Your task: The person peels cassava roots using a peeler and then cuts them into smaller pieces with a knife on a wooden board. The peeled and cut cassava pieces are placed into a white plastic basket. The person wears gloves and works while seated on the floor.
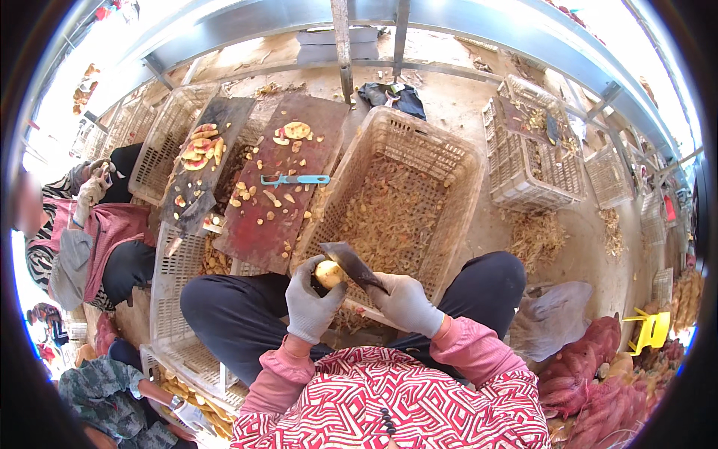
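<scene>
In a grey glove, my left hand (314,303) grips a pale yellow peeled root (329,274), its rounded end facing up. My right hand (406,303), also gloved, is closed around the handle of a broad dark-bladed knife (350,262). The blade slants up and left, its edge beside the root; whether they touch I cannot tell. Both hands are over the near end of a plastic crate (474,163) strewn with peelings (387,207). Left of it, a stained wooden board (252,224) bears a blue-handled peeler (297,179), cut pieces and a larger cut slice (297,131).
At left a person (101,241) sits by a dark board (230,112) with cut roots and a knife (196,213). Another person's sleeve (95,393) shows lower left. Stacked crates (533,174) stand right, near red mesh sacks (583,359) and a yellow stool (650,331). Metal rails (342,50) cross ahead.
</scene>
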A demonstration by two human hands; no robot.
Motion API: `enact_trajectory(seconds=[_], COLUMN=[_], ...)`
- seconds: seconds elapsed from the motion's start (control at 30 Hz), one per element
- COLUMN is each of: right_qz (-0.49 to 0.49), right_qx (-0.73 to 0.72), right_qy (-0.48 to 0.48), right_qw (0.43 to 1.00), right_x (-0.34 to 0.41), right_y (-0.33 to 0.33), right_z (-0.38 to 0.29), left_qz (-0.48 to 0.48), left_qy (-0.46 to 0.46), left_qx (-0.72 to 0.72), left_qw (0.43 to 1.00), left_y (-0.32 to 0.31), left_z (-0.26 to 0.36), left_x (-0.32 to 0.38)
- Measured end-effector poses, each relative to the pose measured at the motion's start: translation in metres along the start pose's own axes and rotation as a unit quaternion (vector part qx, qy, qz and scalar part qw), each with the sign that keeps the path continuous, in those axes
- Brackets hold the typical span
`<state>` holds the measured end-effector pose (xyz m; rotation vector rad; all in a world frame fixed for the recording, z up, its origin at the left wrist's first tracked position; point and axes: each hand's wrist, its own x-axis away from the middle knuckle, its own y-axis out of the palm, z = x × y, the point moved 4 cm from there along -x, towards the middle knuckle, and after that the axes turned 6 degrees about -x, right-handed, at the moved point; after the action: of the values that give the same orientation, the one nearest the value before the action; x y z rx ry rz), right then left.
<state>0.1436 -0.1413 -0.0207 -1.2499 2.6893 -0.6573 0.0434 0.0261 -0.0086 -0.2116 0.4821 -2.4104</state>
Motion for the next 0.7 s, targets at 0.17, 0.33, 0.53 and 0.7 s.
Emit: enact_trajectory(seconds=[0.17, 0.33, 0.53, 0.7], right_qz=[0.118, 0.085, 0.093, 0.088], right_qx=[0.074, 0.324, 0.443, 0.017], right_qy=[-0.049, -0.232, -0.173, 0.068], right_qw=[0.989, 0.913, 0.875, 0.994], right_x=[-0.006, 0.005, -0.005, -0.012], right_y=[-0.015, -0.001, -0.002, -0.026], right_z=[0.001, -0.036, -0.002, 0.033], left_qz=[-0.011, -0.042, -0.095, -0.115], left_qy=[-0.076, 0.037, -0.085, -0.124], left_qx=[0.075, -0.023, 0.073, 0.213], left_qw=[0.994, 0.998, 0.989, 0.962], left_y=[-0.002, -0.005, -0.007, -0.005], left_z=[-0.002, -0.01, -0.001, 0.007], left_x=[0.001, -0.002, -0.002, 0.006])
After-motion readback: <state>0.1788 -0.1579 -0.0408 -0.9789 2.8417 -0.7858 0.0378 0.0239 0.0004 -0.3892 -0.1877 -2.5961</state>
